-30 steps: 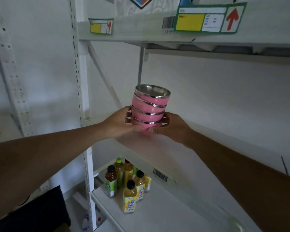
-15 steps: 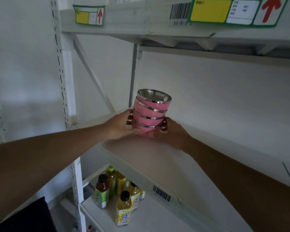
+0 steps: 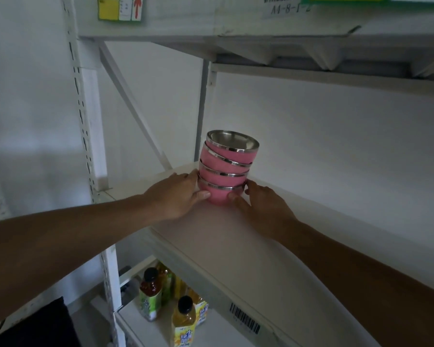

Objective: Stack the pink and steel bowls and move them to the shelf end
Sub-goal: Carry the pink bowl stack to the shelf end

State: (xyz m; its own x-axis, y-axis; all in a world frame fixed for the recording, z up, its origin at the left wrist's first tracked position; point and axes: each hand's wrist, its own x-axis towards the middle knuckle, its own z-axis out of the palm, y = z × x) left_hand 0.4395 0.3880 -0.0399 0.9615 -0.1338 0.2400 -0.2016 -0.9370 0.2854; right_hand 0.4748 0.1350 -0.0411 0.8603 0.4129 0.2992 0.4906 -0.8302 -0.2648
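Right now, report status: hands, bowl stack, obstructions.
Left hand and right hand both cup the bottom bowl. Bowl stack, four high, upper bowls tilted, at the shelf end. Nothing in the way.

Glossy steel rims and a mirror-bright steel inside on the bowls (image 3: 225,169), smooth pink shells probably plastic in this dim light, on a matt white painted shelf (image 3: 236,236), with clear plastic bottles (image 3: 183,321) below.

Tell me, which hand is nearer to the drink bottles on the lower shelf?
Left. The left hand grips the bowl stack on the side above the drink bottles; the right hand holds the stack's far side.
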